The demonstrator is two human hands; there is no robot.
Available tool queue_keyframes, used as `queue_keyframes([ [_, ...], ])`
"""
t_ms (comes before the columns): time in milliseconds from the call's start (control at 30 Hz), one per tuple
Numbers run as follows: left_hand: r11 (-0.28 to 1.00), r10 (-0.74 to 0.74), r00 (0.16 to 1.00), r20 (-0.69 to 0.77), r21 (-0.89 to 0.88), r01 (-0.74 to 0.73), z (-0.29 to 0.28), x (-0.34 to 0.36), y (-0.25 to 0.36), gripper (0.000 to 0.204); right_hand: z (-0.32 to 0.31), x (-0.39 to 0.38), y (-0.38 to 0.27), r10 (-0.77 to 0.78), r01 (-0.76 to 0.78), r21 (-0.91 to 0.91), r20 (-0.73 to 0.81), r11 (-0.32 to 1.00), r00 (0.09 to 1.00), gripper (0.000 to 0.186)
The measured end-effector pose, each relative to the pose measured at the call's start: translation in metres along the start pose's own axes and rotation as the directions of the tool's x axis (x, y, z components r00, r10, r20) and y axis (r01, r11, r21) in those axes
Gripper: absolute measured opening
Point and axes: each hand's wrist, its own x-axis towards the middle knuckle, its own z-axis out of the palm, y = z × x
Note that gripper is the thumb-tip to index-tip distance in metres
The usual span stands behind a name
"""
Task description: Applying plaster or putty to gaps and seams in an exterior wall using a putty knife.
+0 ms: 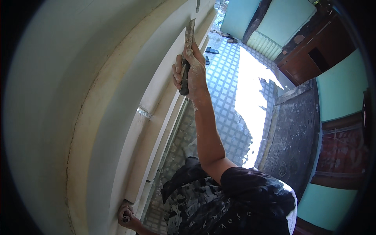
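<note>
Your right grip is wrapped round a crusted scraper at twelve o'clock: light and stiff by the look, gritty, best held by its dark handle. Down at seven, your left grip clasps a second tool, kind unclear. Pale wall fills nine.

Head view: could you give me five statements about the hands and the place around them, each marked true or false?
1. The right hand holds a tool with a dark handle. True.
2. The left hand is empty. False: its grip is closed around the handle of a second tool.
3. The floor has a pattern of squares. True.
4. Sunlight covers the whole floor. False: the bright patch lies on only part of it.
5. The sleeve on the right arm is dark. True.
</note>
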Motion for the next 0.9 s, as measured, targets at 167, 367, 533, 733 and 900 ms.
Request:
queue_keyframes([
  [167, 1.000, 0.001, 1.000, 0.013, 0.014, -0.001, -0.002, 0.001, -0.001, 0.008, -0.001, 0.012, 0.001, -0.006, 0.005, -0.047, -0.016, 0.999, 1.000, 0.049],
  [367, 0.997, -0.013, 0.998, 0.061, -0.081, 0.018, -0.003, 0.005, 0.006, 0.010, 0.020, -0.028, 0.011, -0.044, 0.047, -0.063, 0.053, 0.997, 0.998, 0.056],
  [533, 0.993, -0.032, 0.990, 0.136, -0.109, 0.047, -0.009, 0.007, 0.008, 0.010, 0.066, -0.130, 0.015, 0.084, -0.072, -0.087, 0.146, 0.994, 0.986, 0.059],
  [733, 0.958, -0.014, 0.952, 0.305, -0.269, 0.100, -0.008, 0.021, 0.026, 0.005, 0.108, -0.203, 0.021, 0.066, -0.058, -0.048, 0.198, 0.997, 0.978, 0.062],
  [900, 0.973, 0.078, 0.903, 0.423, -0.229, 0.023, -0.020, 0.025, 0.032, 0.009, 0.109, -0.169, 0.017, 0.056, -0.055, -0.030, 0.053, 0.998, 0.997, 0.059],
])
